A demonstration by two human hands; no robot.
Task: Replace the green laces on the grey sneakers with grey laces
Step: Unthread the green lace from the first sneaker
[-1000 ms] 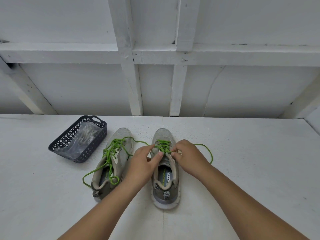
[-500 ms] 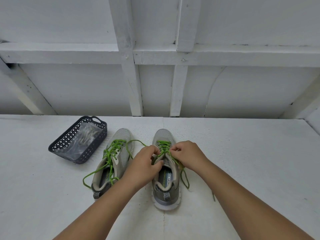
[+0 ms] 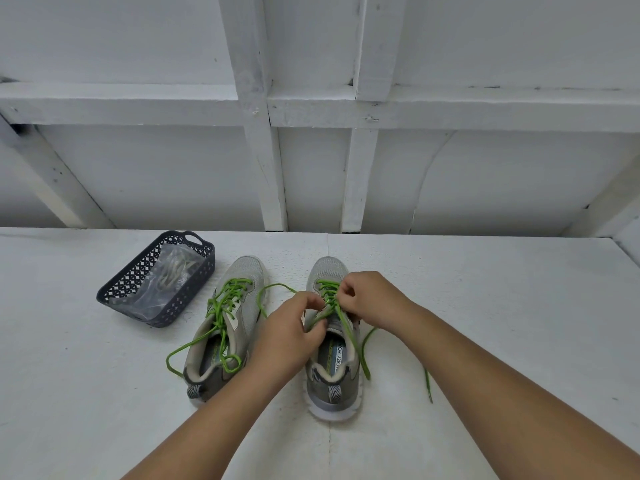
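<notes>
Two grey sneakers stand side by side on the white table, toes pointing away. The left sneaker [image 3: 231,327] has its green lace [image 3: 225,306] loose and trailing off its left side. Over the right sneaker [image 3: 329,368], my left hand [image 3: 291,330] and my right hand [image 3: 370,299] both pinch its green lace [image 3: 346,327] at the eyelets. One free end of that lace hangs over the shoe's right side, and another end trails on the table under my right forearm. The grey laces [image 3: 171,271] lie in a clear bag inside the basket.
A dark perforated plastic basket [image 3: 121,289] sits at the left rear of the table [image 3: 502,306]. A white panelled wall with beams rises right behind the table's far edge.
The right sneaker's lace end that looped out to the right has been pulled in and now hangs beside the shoe. My hands have shifted slightly toward the toe.
</notes>
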